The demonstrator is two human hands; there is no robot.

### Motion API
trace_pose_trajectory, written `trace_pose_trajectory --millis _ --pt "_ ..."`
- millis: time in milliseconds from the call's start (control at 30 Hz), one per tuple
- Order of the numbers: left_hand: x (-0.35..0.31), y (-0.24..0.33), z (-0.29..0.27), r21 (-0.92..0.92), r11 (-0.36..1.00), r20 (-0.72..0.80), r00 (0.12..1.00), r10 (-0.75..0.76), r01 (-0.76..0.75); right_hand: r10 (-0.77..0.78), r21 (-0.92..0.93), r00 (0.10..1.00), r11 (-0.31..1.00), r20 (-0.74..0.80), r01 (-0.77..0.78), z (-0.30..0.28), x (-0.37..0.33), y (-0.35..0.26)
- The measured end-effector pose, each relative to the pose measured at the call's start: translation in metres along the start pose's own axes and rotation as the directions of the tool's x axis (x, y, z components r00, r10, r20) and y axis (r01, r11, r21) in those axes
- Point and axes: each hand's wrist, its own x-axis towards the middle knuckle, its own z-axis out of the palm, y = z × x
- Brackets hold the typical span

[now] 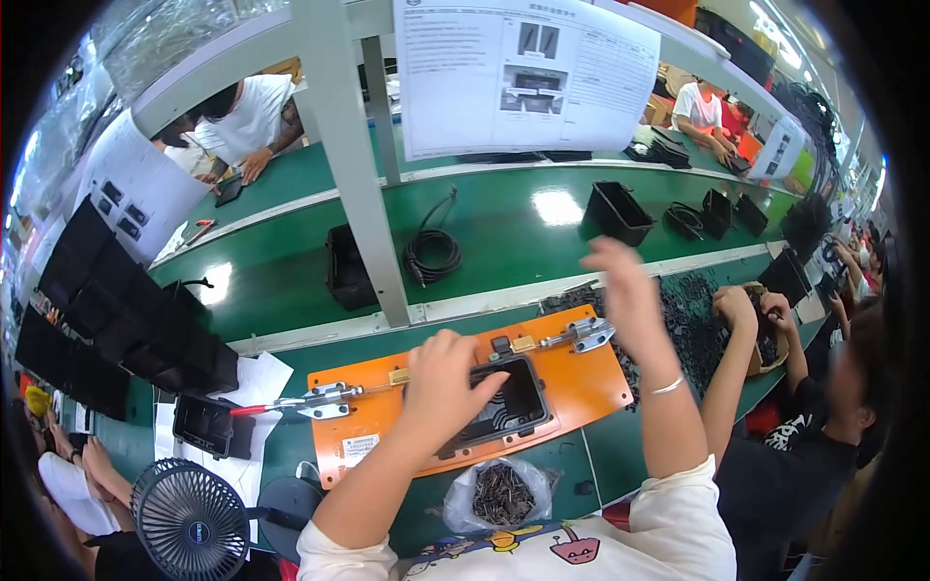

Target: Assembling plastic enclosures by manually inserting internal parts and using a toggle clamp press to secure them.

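An orange fixture plate (593,373) lies on the bench in front of me, with a rectangular open black plastic case (526,392) set in its middle. My left hand (446,382) rests over the case's left side, thumb stretched out apart from the fingers; its fingertips are partly hidden. Raised beyond the plate's right end is my right hand (625,295), blurred, fingers apart and nothing visible in it. Beneath it is a metal toggle clamp (584,335). A second toggle clamp (331,399) with a red handle sits at the plate's left end.
A clear bag of small dark metal pieces (504,494) lies in front of the plate. Small black parts (690,305) spread at right, near a co-worker's hands (738,308). Stacked black cases (131,300) and a fan (192,523) stand left. Beyond runs a green belt (513,208) carrying a coiled cable (433,255).
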Motion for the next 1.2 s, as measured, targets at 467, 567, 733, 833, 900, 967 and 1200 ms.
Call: trace_pose_trajectory --millis 467,567,733,833,900,967,1200 --pt "-0.112 -0.118 -0.095 -0.902 0.433 -0.432 -0.029 -0.901 -0.006 -0.002 0.297 0.825 0.934 0.566 -0.201 0.088 0.019 -0.098" --pt "-0.121 -0.134 -0.096 -0.934 0.342 -0.340 -0.038 -0.940 -0.104 -0.092 0.290 0.767 0.949 0.635 -0.126 0.128 0.028 -0.111" --pt "-0.137 -0.165 -0.096 -0.947 0.165 -0.211 0.151 -0.966 -0.274 -0.086 0.158 0.609 0.985 0.788 -0.065 0.134 0.050 -0.128" --pt "-0.131 -0.160 -0.100 -0.932 0.289 -0.314 0.089 -0.945 -0.219 -0.068 0.133 0.532 0.987 0.844 -0.086 0.134 0.053 -0.136" --pt "-0.109 -0.137 -0.102 -0.909 0.375 -0.390 0.051 -0.919 -0.181 -0.080 0.143 0.550 0.987 0.831 -0.072 0.135 0.053 -0.132" --pt "-0.100 -0.120 -0.110 -0.871 0.479 -0.486 0.049 -0.873 -0.108 -0.034 0.109 0.482 0.986 0.876 -0.130 0.134 0.061 -0.134" --pt "-0.082 -0.119 -0.124 -0.841 0.529 -0.534 0.013 -0.846 -0.109 -0.110 0.188 0.520 0.977 0.847 -0.098 0.142 0.056 -0.127"
